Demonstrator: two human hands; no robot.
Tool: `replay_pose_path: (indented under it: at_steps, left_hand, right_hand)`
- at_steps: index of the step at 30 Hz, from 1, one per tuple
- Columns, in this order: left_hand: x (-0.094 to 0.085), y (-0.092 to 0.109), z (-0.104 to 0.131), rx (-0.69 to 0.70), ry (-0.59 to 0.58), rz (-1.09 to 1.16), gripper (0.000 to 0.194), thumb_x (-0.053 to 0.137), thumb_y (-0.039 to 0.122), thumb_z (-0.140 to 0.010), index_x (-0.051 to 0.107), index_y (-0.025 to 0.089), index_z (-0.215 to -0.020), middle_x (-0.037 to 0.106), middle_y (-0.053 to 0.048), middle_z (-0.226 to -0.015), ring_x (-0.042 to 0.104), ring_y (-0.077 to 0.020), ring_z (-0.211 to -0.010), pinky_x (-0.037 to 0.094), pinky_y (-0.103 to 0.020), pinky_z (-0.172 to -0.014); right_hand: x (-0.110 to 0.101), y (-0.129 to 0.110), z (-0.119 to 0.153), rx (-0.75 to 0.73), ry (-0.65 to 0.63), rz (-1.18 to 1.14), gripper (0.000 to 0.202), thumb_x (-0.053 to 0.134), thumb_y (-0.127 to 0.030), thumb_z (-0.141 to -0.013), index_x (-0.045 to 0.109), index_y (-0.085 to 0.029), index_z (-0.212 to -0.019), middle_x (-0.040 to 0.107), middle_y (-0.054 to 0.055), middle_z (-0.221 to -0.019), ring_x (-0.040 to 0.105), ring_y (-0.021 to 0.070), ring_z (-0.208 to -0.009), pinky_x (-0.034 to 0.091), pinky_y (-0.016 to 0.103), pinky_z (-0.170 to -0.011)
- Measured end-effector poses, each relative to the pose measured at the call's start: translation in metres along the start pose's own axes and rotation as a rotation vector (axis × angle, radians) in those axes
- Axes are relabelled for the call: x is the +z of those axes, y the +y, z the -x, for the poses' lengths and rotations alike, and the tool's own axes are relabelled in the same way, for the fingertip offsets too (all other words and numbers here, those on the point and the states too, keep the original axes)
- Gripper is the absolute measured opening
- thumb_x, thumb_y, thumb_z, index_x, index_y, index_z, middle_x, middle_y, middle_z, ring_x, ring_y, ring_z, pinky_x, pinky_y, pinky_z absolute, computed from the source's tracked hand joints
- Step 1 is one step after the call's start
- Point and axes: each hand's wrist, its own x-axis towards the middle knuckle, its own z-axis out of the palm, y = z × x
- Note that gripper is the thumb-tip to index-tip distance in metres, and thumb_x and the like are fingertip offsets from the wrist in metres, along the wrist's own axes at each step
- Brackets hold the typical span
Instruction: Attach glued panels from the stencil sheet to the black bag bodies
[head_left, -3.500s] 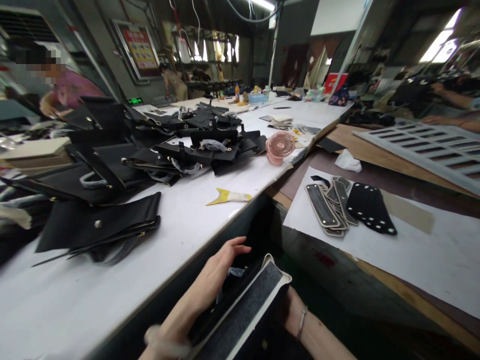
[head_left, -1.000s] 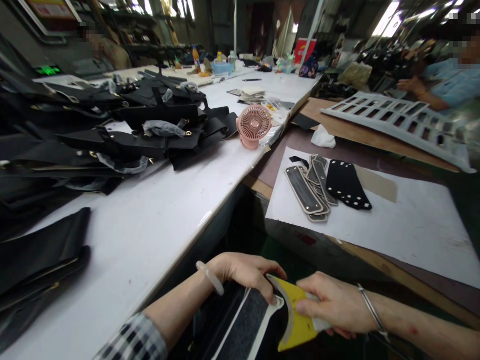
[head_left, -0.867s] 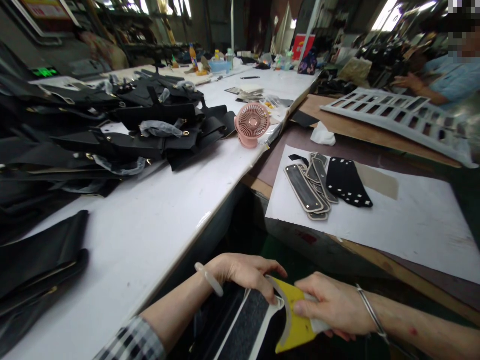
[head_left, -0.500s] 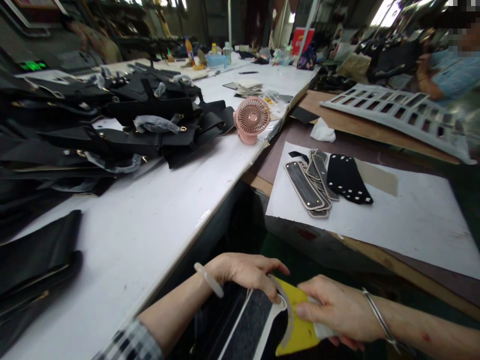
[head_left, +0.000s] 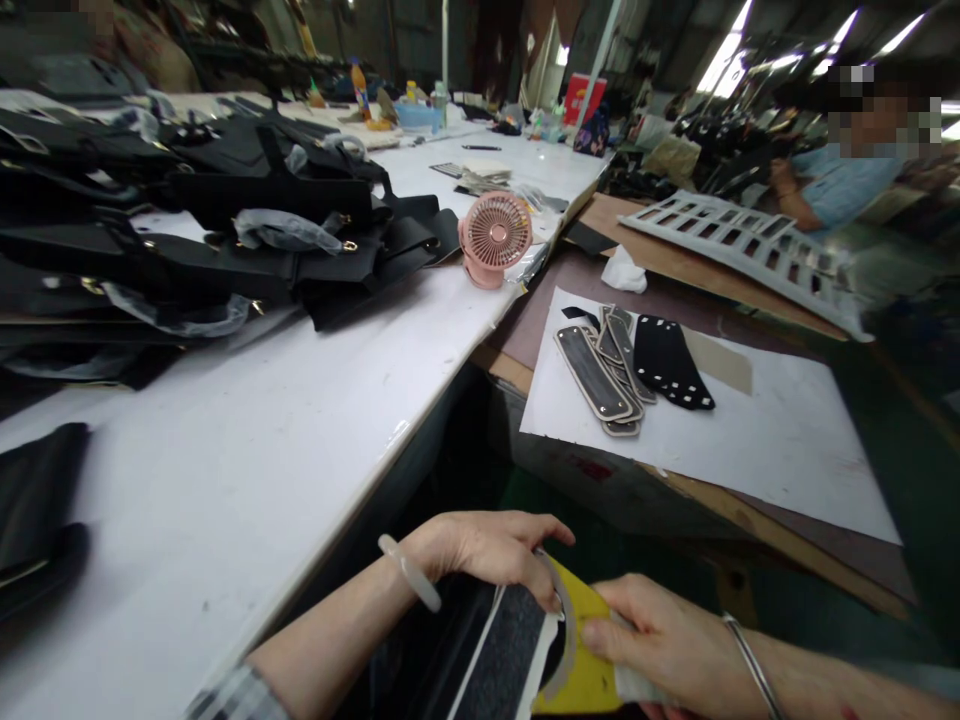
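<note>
Yellow tool has moved from near table's edge to right hand.

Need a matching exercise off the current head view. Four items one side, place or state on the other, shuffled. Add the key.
Items
1. yellow tool
2. pink fan
3. left hand
4. grey strips with pale rims

Places and states
A. lying overlapped on the white sheet
B. pale bangle at the wrist
C. gripped by the right hand
D. standing on the long white table, near its edge

Pairs: 1-C, 2-D, 3-B, 4-A
</note>
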Motion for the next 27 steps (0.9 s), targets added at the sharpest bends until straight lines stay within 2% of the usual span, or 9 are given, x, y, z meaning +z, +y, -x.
replay_pose_path:
  at_steps: [6, 10, 15, 19, 24, 27]
  left_hand:
    - [0.000, -0.003, 0.001, 0.017, 0.010, 0.056, 0.094, 0.072, 0.027, -0.062, 0.036, 0.016, -0.149, 0.067, -0.005, -0.098, 0.064, -0.0231, -0.088, 0.048, -0.026, -0.067]
    - [0.002, -0.005, 0.001, 0.068, -0.001, 0.134, 0.101, 0.071, 0.025, -0.061, 0.028, 0.009, -0.151, 0.068, -0.007, -0.100, 0.063, -0.0214, -0.084, 0.047, -0.025, -0.066]
    - [0.004, -0.008, 0.003, 0.068, 0.030, 0.179, 0.103, 0.071, 0.020, -0.061, 0.025, 0.012, -0.153, 0.067, -0.002, -0.088, 0.060, -0.0168, -0.071, 0.045, -0.024, -0.061]
    - [0.006, -0.009, 0.003, 0.078, 0.066, 0.239, 0.102, 0.073, 0.018, -0.060, 0.027, 0.017, -0.151, 0.061, 0.004, -0.075, 0.056, -0.0145, -0.064, 0.043, -0.024, -0.059]
    - [0.010, -0.012, -0.003, 0.114, 0.095, 0.334, 0.100, 0.074, 0.013, -0.050, 0.037, 0.019, -0.143, 0.061, 0.000, -0.095, 0.058, -0.0138, -0.070, 0.045, -0.025, -0.060]
    - [0.012, -0.013, -0.002, 0.120, 0.128, 0.449, 0.091, 0.070, 0.010, -0.048, 0.043, 0.021, -0.134, 0.062, 0.003, -0.090, 0.055, -0.0109, -0.064, 0.042, -0.023, -0.056]
  right_hand:
    - [0.019, 0.012, -0.005, 0.023, 0.047, -0.119, 0.041, 0.044, -0.055, -0.095, 0.054, -0.016, -0.106, 0.056, -0.004, -0.054, 0.041, 0.0045, -0.031, 0.033, 0.010, -0.029]
    - [0.029, 0.011, -0.006, 0.037, 0.121, -0.138, 0.040, 0.042, -0.054, -0.096, 0.054, -0.017, -0.102, 0.056, -0.003, -0.053, 0.042, 0.0037, -0.031, 0.029, 0.008, -0.031]
    - [0.023, 0.007, -0.005, 0.087, 0.056, -0.154, 0.035, 0.044, -0.054, -0.095, 0.049, -0.020, -0.099, 0.056, -0.006, -0.050, 0.039, 0.0046, -0.027, 0.032, 0.011, -0.027]
    - [0.016, 0.002, -0.004, 0.143, 0.048, -0.115, 0.026, 0.044, -0.046, -0.097, 0.047, -0.020, -0.098, 0.055, -0.007, -0.050, 0.041, 0.0053, -0.027, 0.034, 0.010, -0.027]
    - [0.013, -0.011, -0.003, 0.097, 0.012, -0.084, 0.023, 0.044, -0.041, -0.096, 0.048, -0.018, -0.091, 0.054, -0.005, -0.047, 0.044, 0.0062, -0.029, 0.035, 0.011, -0.027]
    - [0.016, -0.018, -0.006, 0.079, -0.020, -0.121, 0.023, 0.038, -0.040, -0.098, 0.046, -0.018, -0.096, 0.054, -0.005, -0.047, 0.044, 0.0070, -0.029, 0.036, 0.011, -0.028]
